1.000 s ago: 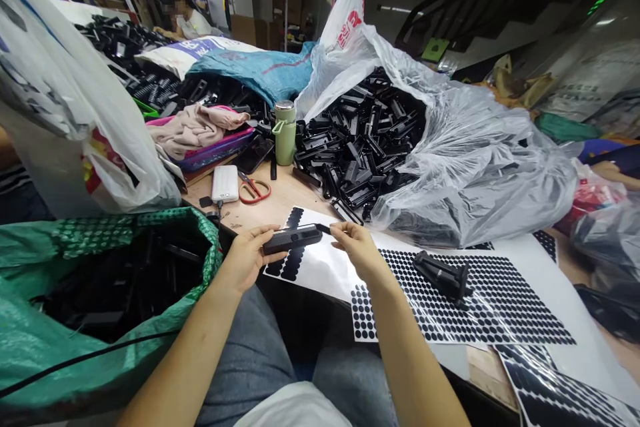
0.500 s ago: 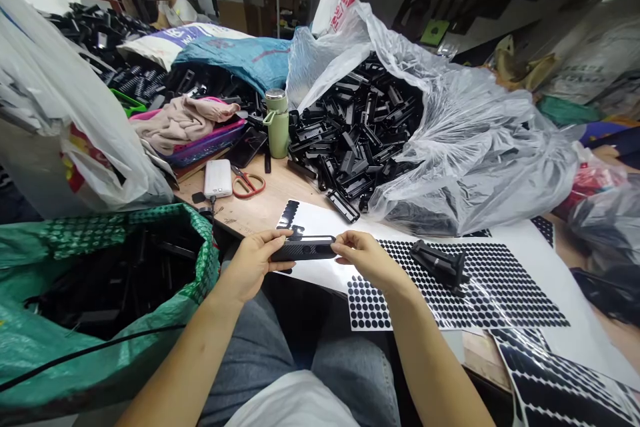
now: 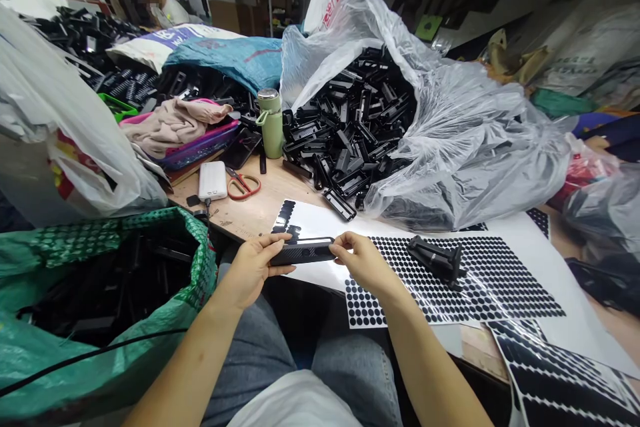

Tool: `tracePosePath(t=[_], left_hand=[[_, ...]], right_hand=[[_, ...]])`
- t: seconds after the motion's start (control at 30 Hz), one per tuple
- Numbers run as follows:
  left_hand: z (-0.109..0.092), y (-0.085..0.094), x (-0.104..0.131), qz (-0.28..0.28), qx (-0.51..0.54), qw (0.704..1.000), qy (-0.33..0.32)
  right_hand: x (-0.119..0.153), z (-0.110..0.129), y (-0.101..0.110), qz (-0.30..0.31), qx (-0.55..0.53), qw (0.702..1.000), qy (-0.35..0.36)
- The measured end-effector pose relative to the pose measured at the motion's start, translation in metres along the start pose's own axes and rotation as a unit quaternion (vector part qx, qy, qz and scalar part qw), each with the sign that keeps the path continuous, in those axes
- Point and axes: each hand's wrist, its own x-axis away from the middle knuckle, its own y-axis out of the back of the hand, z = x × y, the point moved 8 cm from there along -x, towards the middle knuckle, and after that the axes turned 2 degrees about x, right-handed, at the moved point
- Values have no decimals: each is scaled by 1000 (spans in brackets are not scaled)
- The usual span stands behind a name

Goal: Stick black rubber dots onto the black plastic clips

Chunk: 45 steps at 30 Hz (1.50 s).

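Observation:
A black plastic part [image 3: 306, 252], long and narrow, is held level over the table's front edge. My left hand [image 3: 254, 265] pinches its left end between thumb and fingers. At its right end, my right hand [image 3: 356, 257] has thumb and fingertips closed on it. Behind and beneath lies a white sheet with black stickers [image 3: 286, 217]. Right of my right hand is a sheet of round black dots [image 3: 500, 273], with a black part [image 3: 437, 260] lying on top. One black part with a pale inside [image 3: 339, 204] rests just behind my hands.
A clear plastic bag [image 3: 470, 147] spills black parts [image 3: 357, 120] at the back. Left of them stand a green bottle [image 3: 271, 125], red scissors [image 3: 243, 187] and a white power bank [image 3: 213, 180]. A green sack [image 3: 30, 273] sits front left. A person [image 3: 167, 7] is far back.
The view has shifted slightly, so the surroundings sit a little further left. The black part is tilted slightly differently in my hands; both keep their hold.

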Motion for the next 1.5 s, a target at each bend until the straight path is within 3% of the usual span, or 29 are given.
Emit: tracePosePath(t=[0.27,0.4,0.5,0.6,0.67,0.8,0.93,1.03,1.17,1.3,1.4,1.5], left_hand=[[2,-2,2,3,13,1000,15],[-14,20,0,-60,14,997,-40],[-36,47,3,-141,16,981,-134],[-42,58,4,-163,20,973,-164],[-34,51,-1,-140,27,980,-142],[0,19,-10,-81,36,995,-54],[33,-11,-17,-37,35,998,28],[48,-23,-20,-19,26,998,59],[55,-29,-21,-12,18,997,70],[54,-38,-19,20,19,997,69],[52,-44,-16,30,25,997,60],[50,-47,-13,30,32,998,44]], right_hand=[[5,6,-5,-59,11,997,46],[-13,-5,-9,-123,-25,989,72],[-33,-29,5,-150,104,983,14],[-42,-57,28,-134,218,965,-52],[-38,-74,39,-114,237,962,-71],[-23,-94,42,-76,253,962,-74],[-12,-104,35,-45,238,968,-56],[-7,-104,36,-42,223,973,-49],[5,-85,38,-51,185,981,-38],[17,-46,24,-62,15,998,9],[20,-25,11,-106,-36,993,47],[20,-22,2,-146,-41,987,52]])
